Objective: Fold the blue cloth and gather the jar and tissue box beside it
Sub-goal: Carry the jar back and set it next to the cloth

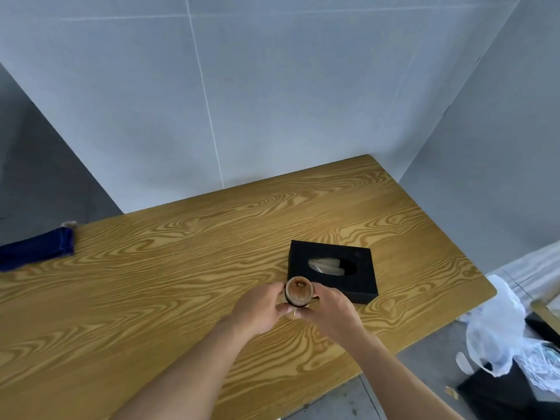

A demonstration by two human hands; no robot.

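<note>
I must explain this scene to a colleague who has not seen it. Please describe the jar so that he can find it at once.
On the wooden table, look just in front of the black tissue box, at its near left corner. There the left hand and the right hand hold the jar between them. It is small, round and brown, unlike the flat black box and the blue cloth at the table's far left edge.

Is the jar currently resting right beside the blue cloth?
No, both hands hold the jar by the tissue box, far from the blue cloth.

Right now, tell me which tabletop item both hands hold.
The small brown round jar; the black tissue box and blue cloth lie untouched.
</note>
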